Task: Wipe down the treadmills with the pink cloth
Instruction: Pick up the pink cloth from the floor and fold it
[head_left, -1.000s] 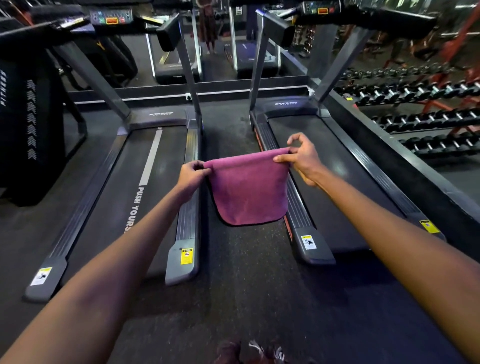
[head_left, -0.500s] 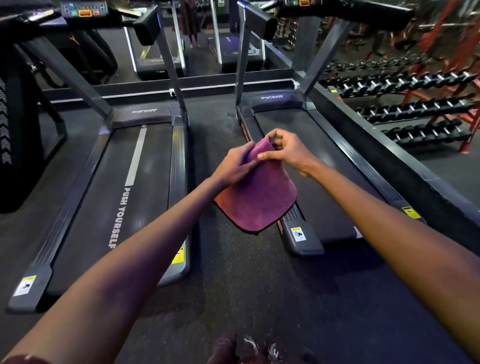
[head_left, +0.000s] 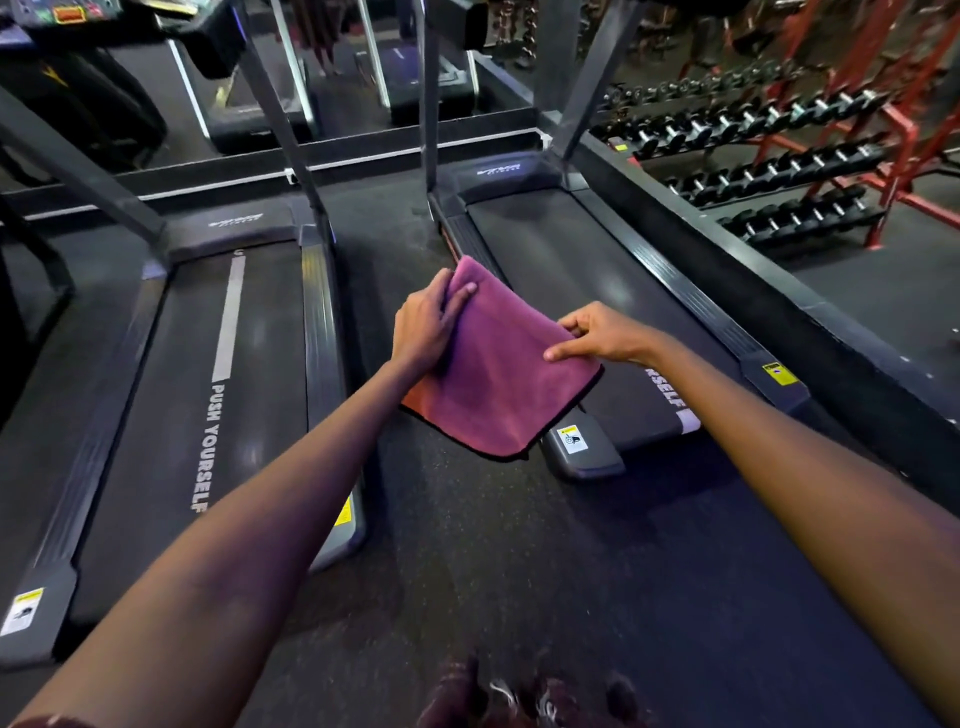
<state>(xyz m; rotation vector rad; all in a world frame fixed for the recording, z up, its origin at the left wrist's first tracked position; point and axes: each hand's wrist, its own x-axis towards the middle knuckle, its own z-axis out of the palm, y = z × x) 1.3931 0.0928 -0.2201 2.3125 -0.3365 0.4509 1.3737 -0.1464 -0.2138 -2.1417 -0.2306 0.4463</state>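
Both hands hold the folded pink cloth (head_left: 498, 364) mid-frame: left hand (head_left: 426, 327) grips its upper corner, right hand (head_left: 597, 335) pinches the right edge. Square the fold into a flat pad before wiping the right treadmill (head_left: 597, 291) beneath.

Floor (head_left: 467, 545): dark speckled rubber gym flooring. Standing directly on it: left treadmill (head_left: 171, 415), belt printed "PUSH YOURSELF" with a white stripe; right treadmill (head_left: 597, 291), parallel, separated from the left one by a strip of bare floor. Yellow warning stickers on the rear end caps of both. Far right, well apart: red-framed dumbbell rack (head_left: 779, 171) carrying rows of dumbbells. Shoes (head_left: 519, 696) at the bottom edge, blurred.
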